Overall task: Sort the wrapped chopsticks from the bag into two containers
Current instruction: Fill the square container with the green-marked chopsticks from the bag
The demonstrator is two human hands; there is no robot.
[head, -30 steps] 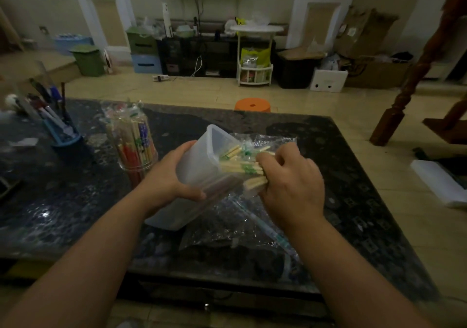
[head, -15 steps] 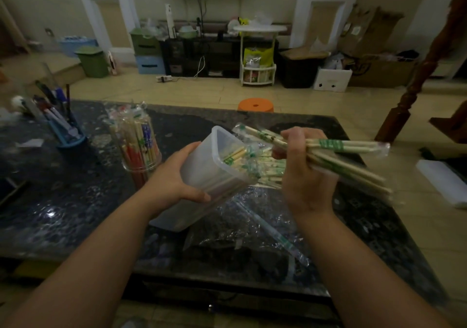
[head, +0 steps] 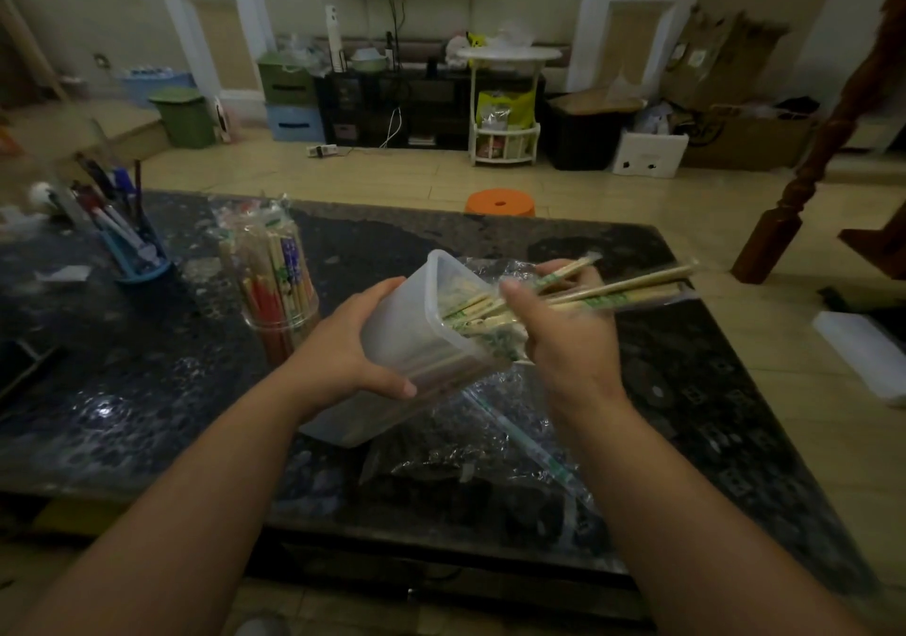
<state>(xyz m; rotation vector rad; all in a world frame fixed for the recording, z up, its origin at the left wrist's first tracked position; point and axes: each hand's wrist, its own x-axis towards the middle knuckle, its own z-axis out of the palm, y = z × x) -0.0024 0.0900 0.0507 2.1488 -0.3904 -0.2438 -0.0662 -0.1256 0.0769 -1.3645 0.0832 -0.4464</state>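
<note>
My left hand is wrapped around the frosted plastic tub, thumb underneath and fingers over the upper side. It's holding the tub tipped so the mouth faces my right hand. Can't tell if the tub's bottom corner is touching the table or not.

My right fingers are curled tight around a bunch of wrapped chopsticks. The near ends sit in the tub's mouth right by my thumb, and the far ends poke out past my knuckles to the right. There are more wrapped pairs inside the tub.

Below both hands the crinkly clear bag lies on the dark table, with one loose wrapped pair on it just under my right wrist.

Out past my left fingers, well apart, stands the clear jar, packed upright with chopsticks in colourful wrappers. Further left is a blue pen holder.
</note>
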